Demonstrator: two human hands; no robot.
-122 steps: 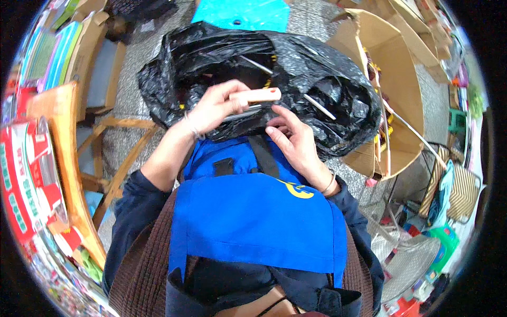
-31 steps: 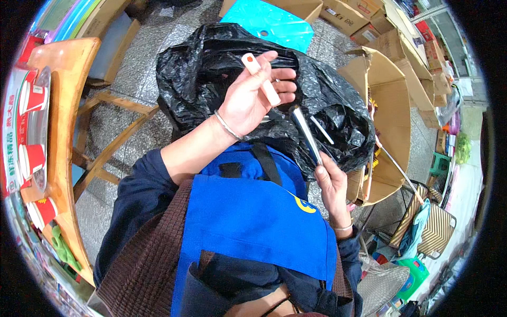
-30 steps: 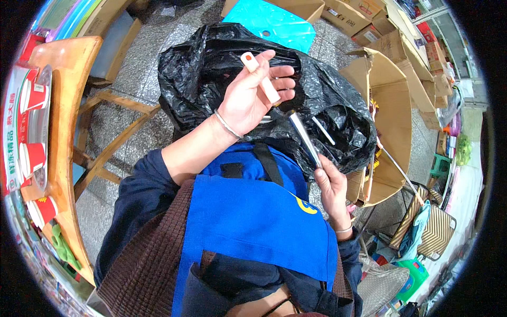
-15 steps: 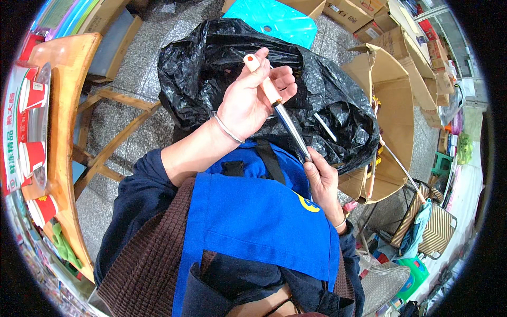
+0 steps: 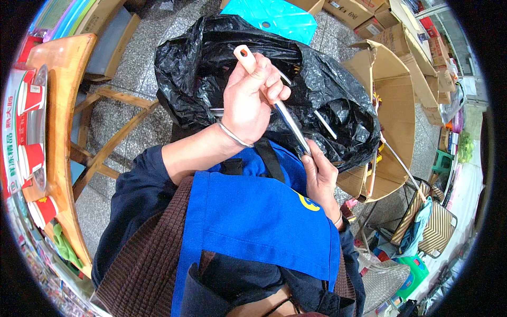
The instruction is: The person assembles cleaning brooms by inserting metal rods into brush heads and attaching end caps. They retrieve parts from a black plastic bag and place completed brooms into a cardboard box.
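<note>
In front of my apron I hold a short shiny metal tube (image 5: 292, 127) with a cream plastic handle (image 5: 245, 57) that has a hanging hole at its end. My left hand (image 5: 249, 103) wraps its fingers round the handle. The tube slants down to my right hand (image 5: 320, 174), whose thumb and fingers pinch its lower end; that end is partly hidden there. Below and beyond both hands lies a large crumpled black plastic bag (image 5: 185, 68), its mouth open. Thin pale rods (image 5: 325, 124) show in it.
A cut cardboard box (image 5: 393, 105) stands right of the bag, with a thin pole (image 5: 398, 161) leaning by it. Beyond the bag lies a blue plastic stool (image 5: 269, 21). To the left is a wooden table (image 5: 66, 105) carrying red-and-white paper bowls (image 5: 33, 99); more cartons (image 5: 351, 16) stand far right.
The fingers of my left hand, loosely spread before, have closed round the cream handle. The handle end has shifted slightly left and nearer the far side. My right hand keeps its pinch.
</note>
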